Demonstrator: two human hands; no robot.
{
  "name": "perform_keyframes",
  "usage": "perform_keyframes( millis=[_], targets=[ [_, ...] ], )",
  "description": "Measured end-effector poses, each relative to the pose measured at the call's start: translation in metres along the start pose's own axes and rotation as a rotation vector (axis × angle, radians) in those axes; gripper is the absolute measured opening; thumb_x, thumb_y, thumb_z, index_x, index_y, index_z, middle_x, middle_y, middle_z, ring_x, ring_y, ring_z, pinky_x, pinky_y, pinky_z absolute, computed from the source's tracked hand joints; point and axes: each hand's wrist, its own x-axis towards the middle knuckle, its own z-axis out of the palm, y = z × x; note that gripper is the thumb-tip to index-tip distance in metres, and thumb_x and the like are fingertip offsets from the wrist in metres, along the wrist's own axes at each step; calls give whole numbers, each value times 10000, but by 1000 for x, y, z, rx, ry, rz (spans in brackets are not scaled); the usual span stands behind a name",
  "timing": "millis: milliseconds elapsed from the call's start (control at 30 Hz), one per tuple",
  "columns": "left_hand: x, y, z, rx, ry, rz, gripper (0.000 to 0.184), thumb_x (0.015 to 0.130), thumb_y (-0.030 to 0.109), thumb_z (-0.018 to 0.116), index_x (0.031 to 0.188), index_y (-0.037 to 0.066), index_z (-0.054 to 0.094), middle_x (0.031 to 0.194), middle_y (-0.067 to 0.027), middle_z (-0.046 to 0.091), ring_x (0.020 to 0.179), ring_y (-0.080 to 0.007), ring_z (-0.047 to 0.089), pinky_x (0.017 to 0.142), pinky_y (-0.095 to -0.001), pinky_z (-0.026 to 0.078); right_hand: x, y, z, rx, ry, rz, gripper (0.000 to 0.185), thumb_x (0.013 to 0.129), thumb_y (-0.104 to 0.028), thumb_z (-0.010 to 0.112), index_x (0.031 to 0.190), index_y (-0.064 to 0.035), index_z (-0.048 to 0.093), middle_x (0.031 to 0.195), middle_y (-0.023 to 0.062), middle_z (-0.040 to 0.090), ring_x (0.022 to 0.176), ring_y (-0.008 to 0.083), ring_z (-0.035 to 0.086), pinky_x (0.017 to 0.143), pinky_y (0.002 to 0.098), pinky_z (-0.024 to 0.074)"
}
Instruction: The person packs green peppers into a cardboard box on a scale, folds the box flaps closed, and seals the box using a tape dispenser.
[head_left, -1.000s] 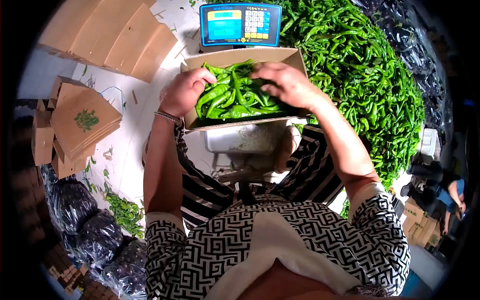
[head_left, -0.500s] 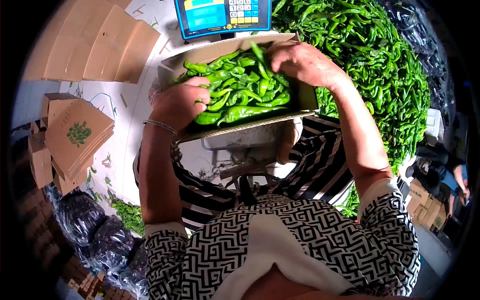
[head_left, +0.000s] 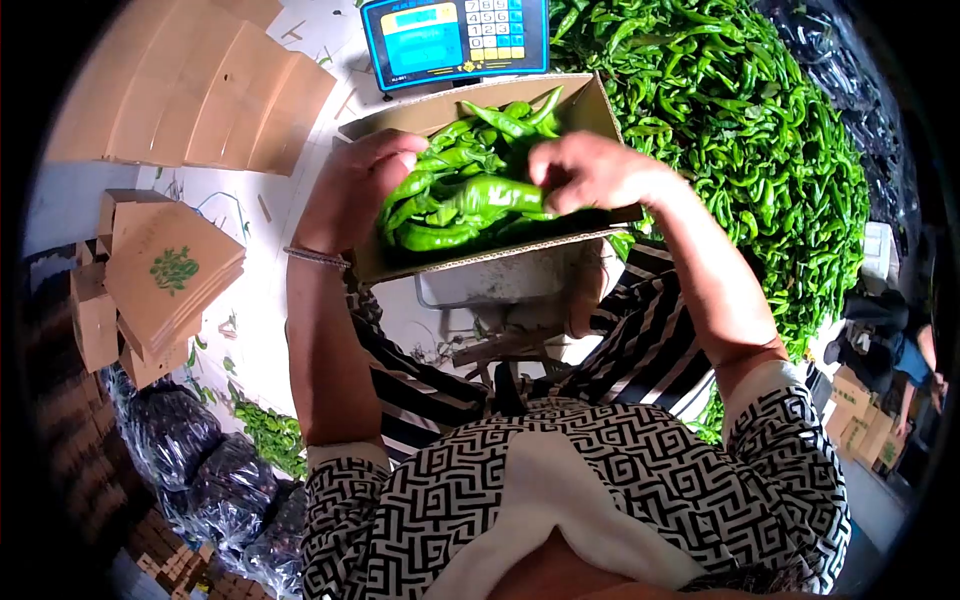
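An open cardboard box [head_left: 480,246] full of green peppers [head_left: 445,200] rests on a low scale, whose blue display [head_left: 455,40] stands behind it. My left hand [head_left: 370,180] is at the box's left side with its fingers curled over the peppers; what they hold, if anything, is hidden. Over the right part of the box, my right hand [head_left: 595,172] has its thumb and fingers closed on the end of a large green pepper [head_left: 495,197], which lies across the other peppers.
A large heap of green peppers [head_left: 740,160] spreads on the right. Cardboard boxes [head_left: 200,90] stand at the upper left, with a stack of printed cartons [head_left: 165,265] below. Dark plastic bags [head_left: 175,430] lie lower left. Another person [head_left: 915,360] is at the far right.
My right hand has moved down from the box's back right corner to the large pepper near the front. My left hand has shifted slightly. The view has tilted a little.
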Motion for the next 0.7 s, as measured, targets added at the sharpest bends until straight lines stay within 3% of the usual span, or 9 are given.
perform_keyframes(
  millis=[67,133,167,300,400,467,600,700],
  targets=[
    [-2,-2,-1,-131,54,-110,294,906,245,545,1108,46,620,1029,-60,661,915,-158,614,801,-286,464,-5,7,-7,485,104,-43,159,758,-81,713,832,-29,582,743,-6,613,684,87,550,620,247,435],
    [-2,12,-2,-372,72,-262,322,909,277,546,1145,69,613,1044,-50,661,920,-147,616,773,-274,464,-7,2,-14,663,144,-33,148,783,-101,717,810,-42,585,725,-21,607,660,67,543,602,222,422],
    [-2,7,-2,-419,25,-267,382,912,333,532,1197,82,578,1082,-71,651,924,-150,619,740,-262,460,-11,-3,-17,706,133,50,143,788,-124,722,822,-56,600,730,-24,610,668,54,547,595,213,413],
    [-1,23,6,-595,-117,-231,464,925,357,485,1276,54,470,1160,-124,610,916,-174,620,726,-264,463,-4,5,-5,961,93,-44,104,847,-108,654,917,-37,628,783,-2,638,684,86,582,648,221,463],
    [3,26,15,-623,-122,-174,408,936,307,479,1238,33,467,1091,-104,613,891,-159,608,655,-258,442,-5,-6,-1,995,60,1,222,878,-210,626,978,-13,600,801,53,657,647,93,590,571,199,461],
    [6,17,19,-664,-98,-124,342,935,257,486,1194,33,488,1043,-86,611,851,-151,612,617,-244,426,-4,-6,-1,948,-14,-18,262,909,-270,582,1014,-32,605,781,56,658,616,78,571,504,187,401],
    [3,24,18,-730,-26,-139,228,928,168,499,1111,36,524,998,-63,605,780,-135,617,559,-214,400,-7,-8,-2,994,21,13,293,914,-277,573,1043,-17,603,832,75,675,662,94,605,566,207,447],
    [3,22,11,-625,9,-270,337,897,300,544,1072,13,558,892,-77,647,717,-130,627,530,-211,407,-7,-4,-5,925,45,-9,299,913,-272,574,1048,-7,604,873,85,682,700,101,623,625,218,469]
  ],
)
